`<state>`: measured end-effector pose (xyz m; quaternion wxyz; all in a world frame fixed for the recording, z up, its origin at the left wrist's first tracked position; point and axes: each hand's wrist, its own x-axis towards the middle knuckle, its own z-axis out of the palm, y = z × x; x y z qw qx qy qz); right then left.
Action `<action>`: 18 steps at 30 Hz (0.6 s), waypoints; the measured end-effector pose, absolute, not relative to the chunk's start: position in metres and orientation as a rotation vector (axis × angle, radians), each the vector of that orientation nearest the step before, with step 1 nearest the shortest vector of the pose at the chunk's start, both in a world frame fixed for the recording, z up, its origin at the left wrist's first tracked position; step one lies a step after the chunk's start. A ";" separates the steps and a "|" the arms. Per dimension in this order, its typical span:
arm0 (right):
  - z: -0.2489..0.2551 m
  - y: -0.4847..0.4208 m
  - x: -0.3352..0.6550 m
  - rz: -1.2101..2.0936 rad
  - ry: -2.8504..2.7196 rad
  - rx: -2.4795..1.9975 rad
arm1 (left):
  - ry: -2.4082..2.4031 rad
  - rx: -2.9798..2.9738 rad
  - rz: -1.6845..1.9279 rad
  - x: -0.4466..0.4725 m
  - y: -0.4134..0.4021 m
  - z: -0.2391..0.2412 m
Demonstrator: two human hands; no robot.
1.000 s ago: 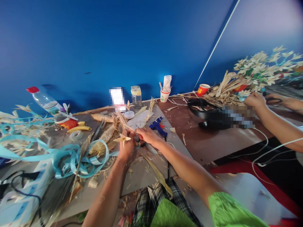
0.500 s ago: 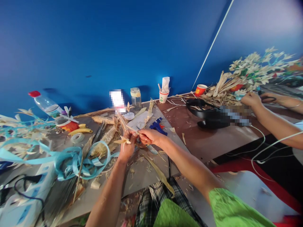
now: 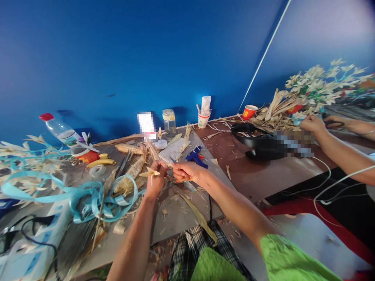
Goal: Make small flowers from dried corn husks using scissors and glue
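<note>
Over the middle of the table, my left hand (image 3: 155, 181) is closed, and a pale corn-husk flower (image 3: 150, 172) sticks out from its left side. Its fingertips meet those of my right hand (image 3: 187, 171), whose fingers are curled in a pinch. What lies between the right fingertips is too small and too covered to name. Just beyond both hands are dried husk strips (image 3: 151, 150) and a white sheet (image 3: 172, 150). A blue glue gun (image 3: 195, 155) lies to the right of them.
Light-blue ribbon (image 3: 96, 201), corn cobs (image 3: 129, 149) and a power strip (image 3: 38, 242) crowd the left. A tilted bottle (image 3: 60, 130), glass jar (image 3: 169, 121) and paper cup (image 3: 203, 120) stand along the wall. Rightward are a black headband-like device (image 3: 254, 142) and a co-worker's hands (image 3: 313, 125).
Both hands stay together in nearly the same place; the right fingers have shifted slightly. The flower remains at the left hand. The whole view has moved a little.
</note>
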<state>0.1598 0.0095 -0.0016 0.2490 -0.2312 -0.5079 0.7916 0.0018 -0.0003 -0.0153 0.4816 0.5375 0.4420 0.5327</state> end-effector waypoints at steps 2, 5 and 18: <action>-0.001 0.008 0.159 2.148 -1.397 -0.586 | 1.056 1.291 1.303 0.001 0.000 -0.016; 0.000 0.007 0.157 2.139 -1.430 -0.560 | 1.057 1.270 1.317 0.002 0.000 -0.016; 0.015 0.016 0.180 1.796 -1.264 -0.873 | 1.134 1.013 1.535 -0.001 0.004 -0.010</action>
